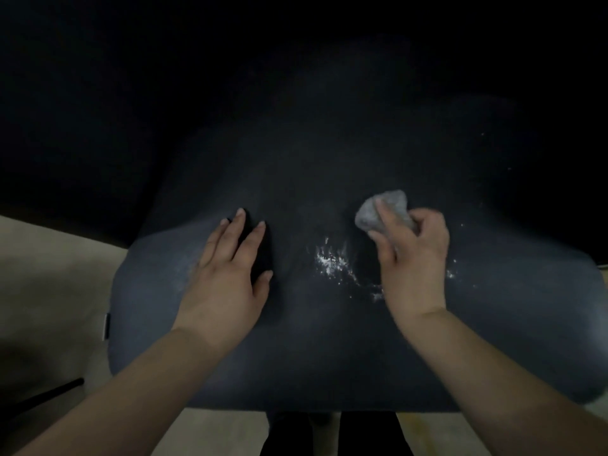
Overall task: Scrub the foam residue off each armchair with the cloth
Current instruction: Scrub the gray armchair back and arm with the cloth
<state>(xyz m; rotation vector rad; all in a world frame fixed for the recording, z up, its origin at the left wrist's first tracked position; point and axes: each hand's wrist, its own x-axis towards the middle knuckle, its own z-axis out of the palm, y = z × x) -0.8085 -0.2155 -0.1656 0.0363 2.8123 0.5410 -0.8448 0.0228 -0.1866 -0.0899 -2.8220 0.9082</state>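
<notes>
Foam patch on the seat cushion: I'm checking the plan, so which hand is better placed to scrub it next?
Right. The right hand already holds the cloth beside the foam patch; the left hand lies flat on the cushion.

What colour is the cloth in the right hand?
Grey, a mottled light grey. The cloth shows best in the head view, bunched in the right hand.

Both my forearms are bare to the bottom edge of the frame, no sleeve in sight. My left hand [227, 274] and right hand [414, 258] show short, pale fingernails. At bottom centre, my legs are in dark clothing.
</notes>
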